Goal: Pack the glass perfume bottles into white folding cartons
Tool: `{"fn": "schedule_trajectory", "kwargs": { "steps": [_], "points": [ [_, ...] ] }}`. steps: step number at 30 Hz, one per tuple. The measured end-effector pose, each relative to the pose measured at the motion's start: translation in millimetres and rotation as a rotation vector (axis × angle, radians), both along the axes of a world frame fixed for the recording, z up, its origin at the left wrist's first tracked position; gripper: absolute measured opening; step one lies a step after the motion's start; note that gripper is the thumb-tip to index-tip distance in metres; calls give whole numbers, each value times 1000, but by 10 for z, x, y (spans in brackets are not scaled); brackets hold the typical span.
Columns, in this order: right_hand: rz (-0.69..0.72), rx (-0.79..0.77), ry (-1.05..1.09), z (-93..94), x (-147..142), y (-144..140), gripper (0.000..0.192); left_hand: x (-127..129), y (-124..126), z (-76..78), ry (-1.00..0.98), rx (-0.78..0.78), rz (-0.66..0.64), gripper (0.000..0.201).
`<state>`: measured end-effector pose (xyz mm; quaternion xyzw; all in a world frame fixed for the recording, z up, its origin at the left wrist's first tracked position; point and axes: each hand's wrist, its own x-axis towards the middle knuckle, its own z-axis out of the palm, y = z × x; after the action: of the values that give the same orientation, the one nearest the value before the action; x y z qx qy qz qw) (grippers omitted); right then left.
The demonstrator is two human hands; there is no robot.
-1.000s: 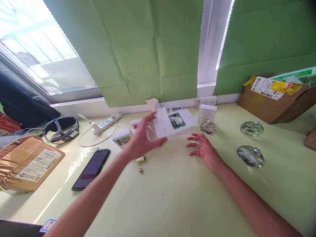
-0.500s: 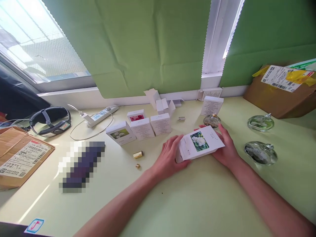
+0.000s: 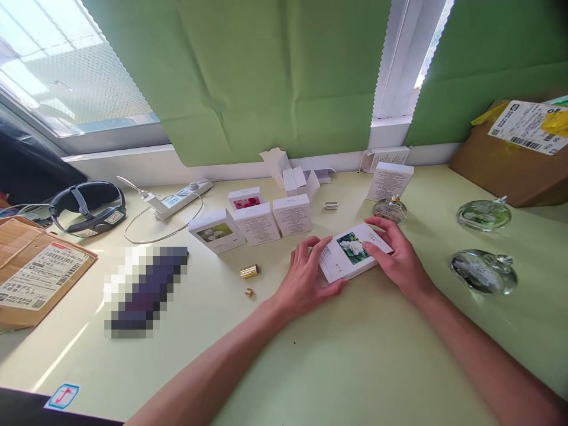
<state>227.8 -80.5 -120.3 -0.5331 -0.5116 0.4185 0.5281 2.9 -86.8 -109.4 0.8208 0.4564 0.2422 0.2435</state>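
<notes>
A white perfume box (image 3: 328,263) with a white-flower picture lies almost flat between my hands, low over the table or on it. My left hand (image 3: 306,273) grips its left end, the thumb along the near edge. At the other end my right hand (image 3: 403,260) holds the box, thumb pressed on the top face and fingers around the far edge. Just behind it stands a round glass perfume bottle (image 3: 389,210) with a gold neck. A gold cap (image 3: 249,271) and a small gold ring-like piece (image 3: 249,292) lie left of my left hand.
Several white boxes (image 3: 257,225) stand at the back left, a silver cap (image 3: 331,206) beside them. Two glass bottles (image 3: 483,272) lie on the right, near a brown carton (image 3: 510,171). A power strip (image 3: 181,201), headset (image 3: 89,210), another carton (image 3: 44,272) and a blurred dark object (image 3: 148,293) occupy the left.
The perfume box has gone from tilted to nearly flat. My right thumb has moved from the box's far side onto its top face. The camera view has shifted slightly.
</notes>
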Motion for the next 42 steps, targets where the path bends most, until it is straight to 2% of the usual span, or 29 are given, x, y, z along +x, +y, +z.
{"fn": "schedule_trajectory", "kwargs": {
  "steps": [6,14,18,23,31,34,38,42],
  "points": [
    [11,-40,-9,25,-30,-20,47,-14,9,-3,-31,-13,-22,68],
    [13,-2,71,96,-44,-29,42,-3,22,18,-2,-13,-40,80],
    [-46,7,43,97,-52,-34,40,-4,30,6,-25,-17,-4,73],
    [-222,93,-154,69,-36,-21,30,4,19,1,10,73,65,65],
    [-330,252,-316,95,-37,-34,17,-4,12,-4,39,118,19,54],
    [-262,317,-377,119,-65,-62,9,-7,14,-10,57,120,16,58],
    [-74,376,-404,143,-113,-104,20,-10,16,-24,80,120,-5,67],
    [-1,383,-402,175,-145,-137,25,-13,29,-52,82,123,-10,65]
  ]
}}
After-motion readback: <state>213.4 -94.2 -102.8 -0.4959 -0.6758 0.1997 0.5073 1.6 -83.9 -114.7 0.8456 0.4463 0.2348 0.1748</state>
